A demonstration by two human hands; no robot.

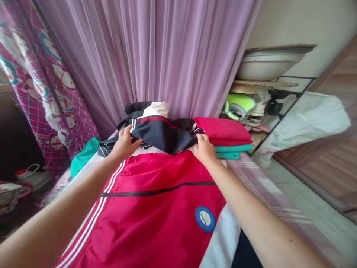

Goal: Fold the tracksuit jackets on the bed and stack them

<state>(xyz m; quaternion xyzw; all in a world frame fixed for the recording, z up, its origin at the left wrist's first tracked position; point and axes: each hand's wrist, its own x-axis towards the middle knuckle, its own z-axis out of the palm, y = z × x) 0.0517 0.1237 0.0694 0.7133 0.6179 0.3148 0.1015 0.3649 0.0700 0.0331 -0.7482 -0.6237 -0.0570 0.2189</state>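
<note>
A red tracksuit jacket (156, 216) lies spread out in front of me, with white side stripes, a dark line across it and a round blue badge. At its far edge, a dark navy section (164, 134) with a red trim line is lifted between my hands. It seems to belong to the jacket, but the join is hard to see. My left hand (126, 143) pinches the navy cloth's left corner near the short white stripes. Its right end is gripped by my right hand (205, 148), beside a stack of folded red clothes (224, 131).
Dark clothes (136, 108) and a white garment (156, 109) are heaped behind the jacket. Folded teal cloth (232, 149) lies under the red stack. Purple curtains (173, 56) hang behind the bed (259, 186). A rack (297, 83) holding basins stands at right.
</note>
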